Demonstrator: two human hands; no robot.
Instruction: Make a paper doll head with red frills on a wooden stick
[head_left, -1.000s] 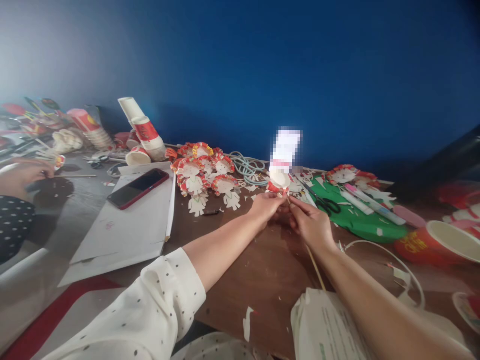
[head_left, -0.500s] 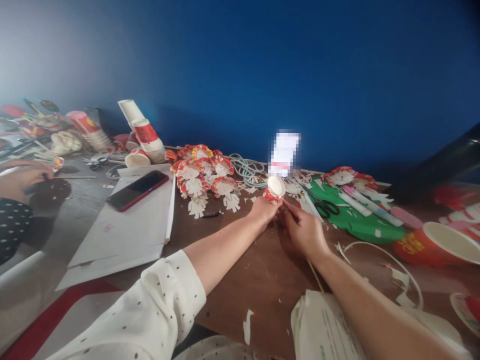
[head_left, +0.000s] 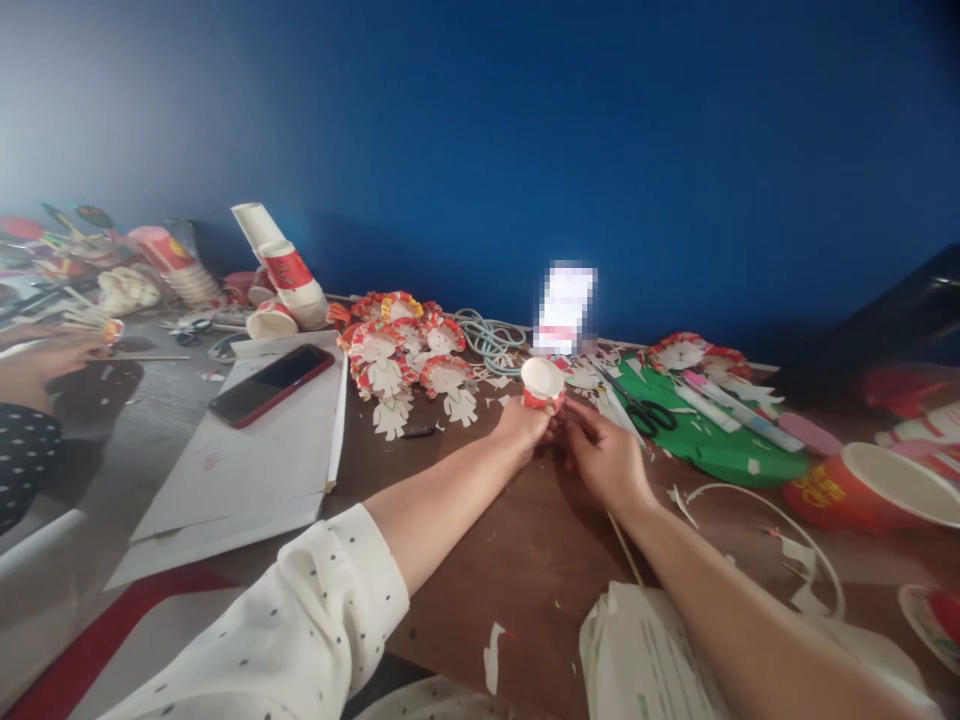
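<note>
Held paper piece (head_left: 542, 380) — white, red; sleeve (head_left: 330, 590) — white, dark-dotted.

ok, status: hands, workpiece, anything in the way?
Left hand on red-and-white piece, round white face showing. Right hand close beside it, grip hidden. Scissors off to the right, apart from both hands.

Held cup (head_left: 543, 378): paper, matt. Table (head_left: 480, 560): wood-look, smooth, faint sheen. Phone (head_left: 271, 385): glossy screen. Sleeve (head_left: 326, 590): soft matt cloth. Wall (head_left: 450, 150): smooth, matt.

The white-topped piece (head_left: 542, 378) seems partly hidden; the bright screen (head_left: 566, 305) is pixelated.
</note>
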